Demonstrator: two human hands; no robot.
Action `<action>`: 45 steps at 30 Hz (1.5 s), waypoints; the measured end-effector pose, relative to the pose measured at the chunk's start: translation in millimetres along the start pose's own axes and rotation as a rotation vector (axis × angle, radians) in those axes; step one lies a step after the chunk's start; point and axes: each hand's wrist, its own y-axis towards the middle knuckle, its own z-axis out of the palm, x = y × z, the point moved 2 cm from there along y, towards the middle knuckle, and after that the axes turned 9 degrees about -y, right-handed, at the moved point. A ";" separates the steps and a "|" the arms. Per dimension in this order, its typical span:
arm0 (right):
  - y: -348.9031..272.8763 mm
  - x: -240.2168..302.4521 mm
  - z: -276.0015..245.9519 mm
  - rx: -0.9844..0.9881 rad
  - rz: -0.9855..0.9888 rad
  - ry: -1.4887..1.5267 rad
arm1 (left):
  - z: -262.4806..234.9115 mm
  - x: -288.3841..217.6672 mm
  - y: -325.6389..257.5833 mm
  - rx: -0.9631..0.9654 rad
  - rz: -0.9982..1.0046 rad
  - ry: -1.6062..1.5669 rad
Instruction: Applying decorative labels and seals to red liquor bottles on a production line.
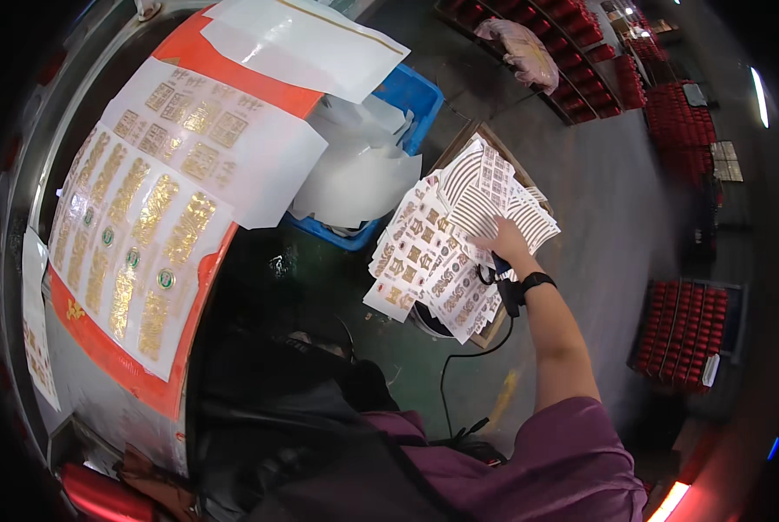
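My right hand [510, 242] reaches out over a spread pile of printed decal sheets [424, 252]. Its fingers look closed on a decal sheet with curved brown stripes [470, 184], though their tips are hard to see. A dark band and a small device with a cable [510, 291] sit at that wrist. To the left, white sheets with gold lettering and green round marks [133, 252] lie on a red-orange sheet [111, 361] over a curved metal surface. Nowhere in the picture can I make out my left hand.
A blue crate [424, 104] holds loose white sheets [355, 174]. The decal pile rests on a wooden-edged support [494, 143]. Racks of red bottle-like items [681, 335] stand at the right and far side. A black cable [443, 383] hangs towards the floor.
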 end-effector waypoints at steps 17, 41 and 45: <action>26.8 51.0 3.0 0.000 -0.183 -0.120 | -36.2 98.5 -16.5 -0.090 -0.040 0.100; -67.3 55.6 -175.8 -0.887 0.026 0.101 | -22.6 64.2 -8.5 -0.055 0.119 0.152; -136.4 112.4 -260.2 -0.844 -0.307 1.085 | -7.0 37.1 0.8 -0.146 0.099 -0.109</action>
